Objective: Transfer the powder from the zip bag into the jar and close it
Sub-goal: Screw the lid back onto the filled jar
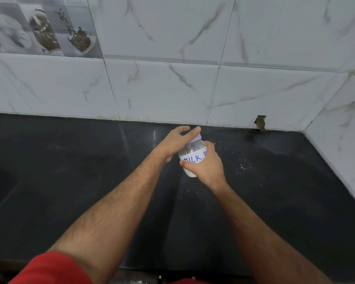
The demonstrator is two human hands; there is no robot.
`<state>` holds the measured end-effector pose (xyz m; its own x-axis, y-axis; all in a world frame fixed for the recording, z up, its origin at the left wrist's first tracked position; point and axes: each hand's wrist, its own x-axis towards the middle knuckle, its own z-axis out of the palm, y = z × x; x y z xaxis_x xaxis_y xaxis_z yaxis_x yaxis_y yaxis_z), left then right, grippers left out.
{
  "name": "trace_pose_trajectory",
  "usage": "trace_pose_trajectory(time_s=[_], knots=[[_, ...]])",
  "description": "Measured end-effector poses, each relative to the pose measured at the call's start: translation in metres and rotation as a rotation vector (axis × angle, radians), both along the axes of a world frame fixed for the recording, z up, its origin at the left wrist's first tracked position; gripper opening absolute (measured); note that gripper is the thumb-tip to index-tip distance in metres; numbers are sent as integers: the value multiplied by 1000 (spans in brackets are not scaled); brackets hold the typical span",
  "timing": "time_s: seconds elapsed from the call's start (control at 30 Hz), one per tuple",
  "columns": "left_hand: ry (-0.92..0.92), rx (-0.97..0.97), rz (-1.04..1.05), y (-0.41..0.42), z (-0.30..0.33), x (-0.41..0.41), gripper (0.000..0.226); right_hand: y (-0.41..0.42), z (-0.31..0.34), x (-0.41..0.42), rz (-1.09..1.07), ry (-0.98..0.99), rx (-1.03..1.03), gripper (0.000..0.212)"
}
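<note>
While my left hand (175, 143) sits on top of the lid (197, 138), its fingers (193, 132) curl loosely round it. My right hand (205, 162) is wrapped tight round the jar (190, 160), just above the black worktop (70, 181). I think the jar is small, light and smooth, so it may slip. Its middle is the best spot to hold. My hands hide most of the lid, so I can't tell if it is screwed on. I can't see the zip bag.

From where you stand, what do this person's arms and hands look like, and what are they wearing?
Both forearms are bare, with visible hair. The left hand and right hand wear no gloves, rings or watch. A short red fabric sleeve covers the left upper arm.
</note>
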<state>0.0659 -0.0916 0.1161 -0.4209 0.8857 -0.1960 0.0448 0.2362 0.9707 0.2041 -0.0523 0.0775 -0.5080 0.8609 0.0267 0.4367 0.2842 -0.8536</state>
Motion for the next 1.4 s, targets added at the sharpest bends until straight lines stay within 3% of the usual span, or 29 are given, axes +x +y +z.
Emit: trace_pose_trajectory(time_s=[0.13, 0.4, 0.53, 0.67, 0.77, 1.03, 1.23, 1.4], knots=[[-29, 35, 45, 2, -1, 1, 71, 1, -1, -1, 19, 57, -79, 87], [-8, 63, 168, -11, -21, -18, 67, 14, -1, 11, -29, 129, -135, 86], [-44, 72, 90, -7, -15, -13, 59, 14, -4, 11, -49, 101, -92, 87], [-3, -17, 43, 3, -4, -2, 104, 5, -4, 4, -14, 57, -13, 86], [85, -72, 42, 7, 0, 5, 108, -2, -4, -2, 14, 46, -9, 89], [-2, 63, -13, 6, 1, 3, 50, 8, -1, 5, 128, 167, -289, 72], [-14, 144, -30, 3, 6, 7, 30, 10, -1, 8, 161, 211, -283, 72], [-9, 205, -81, 0, 19, 0, 30, 9, 4, 5, 170, 276, -313, 69]])
